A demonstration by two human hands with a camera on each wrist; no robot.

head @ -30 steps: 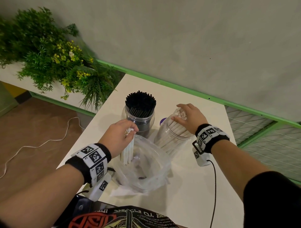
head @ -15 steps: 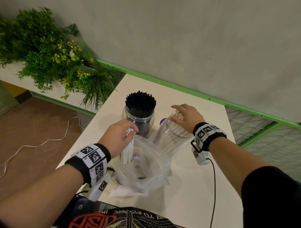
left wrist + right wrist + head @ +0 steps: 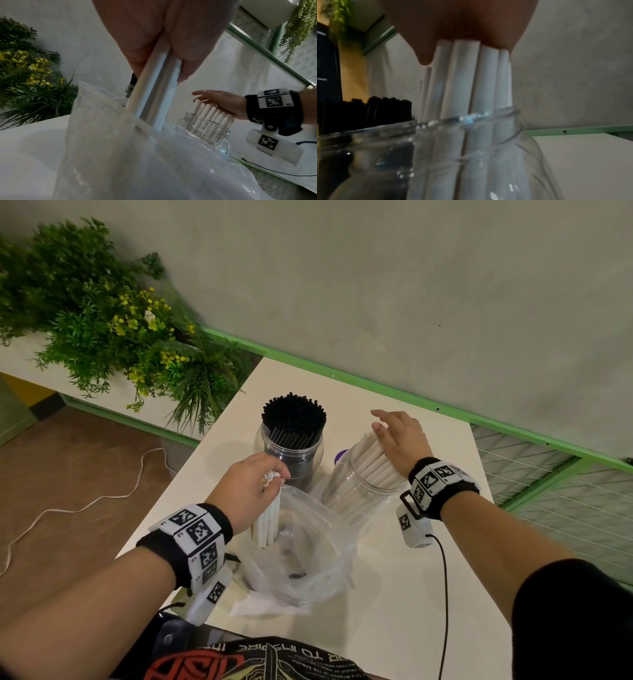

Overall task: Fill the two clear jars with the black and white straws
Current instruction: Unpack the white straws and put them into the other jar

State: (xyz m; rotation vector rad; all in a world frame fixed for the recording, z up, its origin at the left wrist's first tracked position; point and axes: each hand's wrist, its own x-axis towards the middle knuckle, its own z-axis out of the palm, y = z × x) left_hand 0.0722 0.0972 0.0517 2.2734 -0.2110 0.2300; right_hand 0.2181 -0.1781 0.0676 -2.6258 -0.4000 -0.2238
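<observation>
Several white straws (image 3: pixel 266 523) are pinched near their tops in the left hand (image 3: pixel 247 487), fingers curled round the bundle, its lower end standing in a clear bag (image 3: pixel 308 556) on the table (image 3: pixel 394 604). Right hand (image 3: pixel 399 440), fingers straight, lies flat on the tops of the white straws in the tilted right jar (image 3: pixel 359 491), holding nothing. Just left of it the other jar (image 3: pixel 291 446) stands upright, packed with black straws (image 3: pixel 294 416). Plants (image 3: pixel 102 326) sit beyond the table's left edge
</observation>
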